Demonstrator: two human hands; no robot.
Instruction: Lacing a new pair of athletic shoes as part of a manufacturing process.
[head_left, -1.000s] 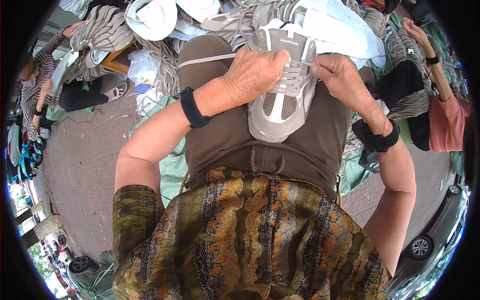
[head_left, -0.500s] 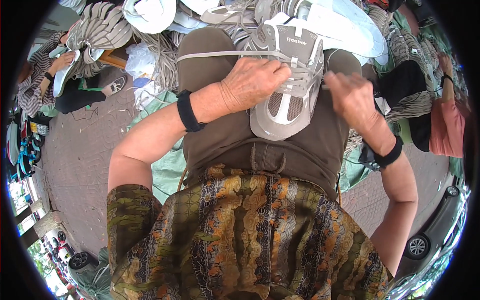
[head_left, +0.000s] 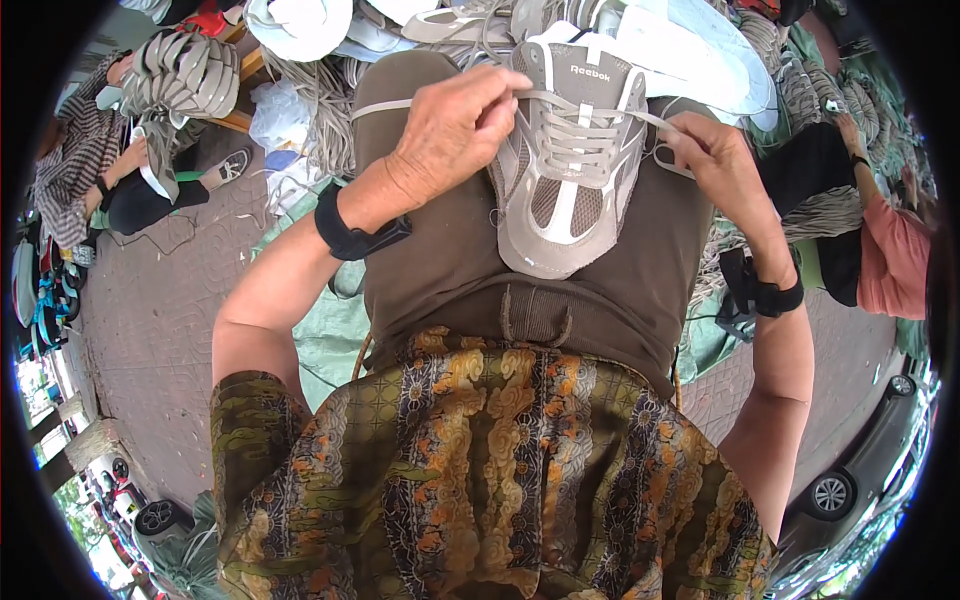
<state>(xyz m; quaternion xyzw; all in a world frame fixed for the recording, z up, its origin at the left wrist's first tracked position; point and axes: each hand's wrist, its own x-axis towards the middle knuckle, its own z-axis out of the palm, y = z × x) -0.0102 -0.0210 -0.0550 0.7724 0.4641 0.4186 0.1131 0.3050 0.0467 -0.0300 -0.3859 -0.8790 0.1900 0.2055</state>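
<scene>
Looks to us like we're mid-lacing: the sneaker point(head_left: 567, 195) sits in our lap between the thighs of the brown trousers point(head_left: 430, 260), toe pointing back at us, with several rows of lace point(head_left: 648, 117) already crossing the tongue. Our right hand point(head_left: 712, 155) has its fingers clamped on a taut run of that lace, out past the right-hand eyelets. Our left hand point(head_left: 450, 130) has its fingertips bunched by the upper left eyelets where the lace crosses, but honestly we can't tell if they're pinching it.

We'd guess the next move calls for evening up that top row and snugging it without twisting the strand. Murky bits: part of the left strand runs behind our left hand, we can't find either lace tip, and the heel is hard to pick out against the white pieces point(head_left: 690, 60) beyond. The co-worker in pink point(head_left: 890, 250) is partly lost in the dark fisheye rim.
</scene>
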